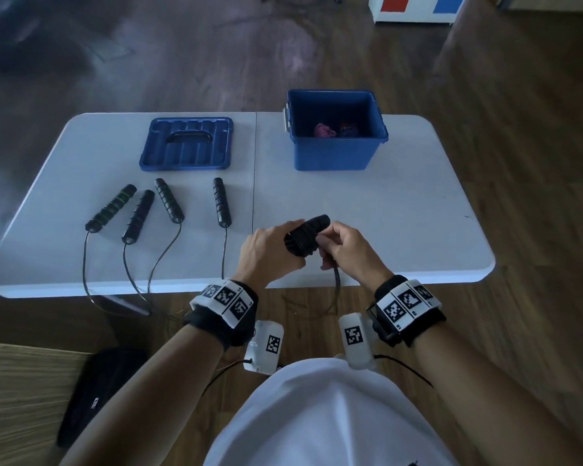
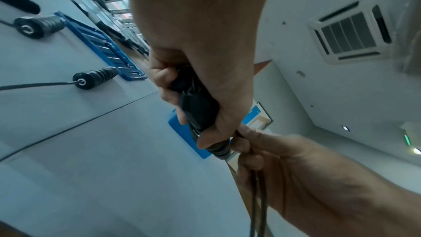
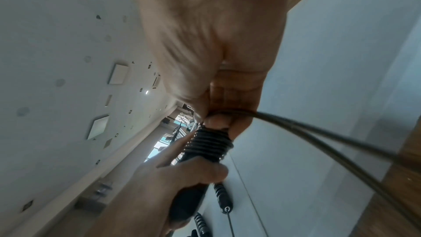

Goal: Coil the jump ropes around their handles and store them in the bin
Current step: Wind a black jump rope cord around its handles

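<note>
My left hand point(image 1: 270, 250) grips a pair of black jump-rope handles point(image 1: 305, 235) above the table's near edge, with several turns of black rope coiled round them point(image 3: 208, 144). My right hand point(image 1: 345, 248) pinches the loose rope point(image 1: 336, 280) beside the coil; a doubled strand hangs from it over the table edge point(image 3: 318, 138). Several more black handles point(image 1: 169, 200) lie in a row on the left of the white table point(image 1: 384, 213), their ropes trailing off the front. The open blue bin point(image 1: 334, 129) stands at the back right with pink and dark bundles inside.
The bin's blue lid point(image 1: 186, 143) lies upside down at the back left of the table. A dark bag point(image 1: 95, 391) sits on the wooden floor by my left side. A white cabinet with red and blue panels point(image 1: 414, 8) stands far behind.
</note>
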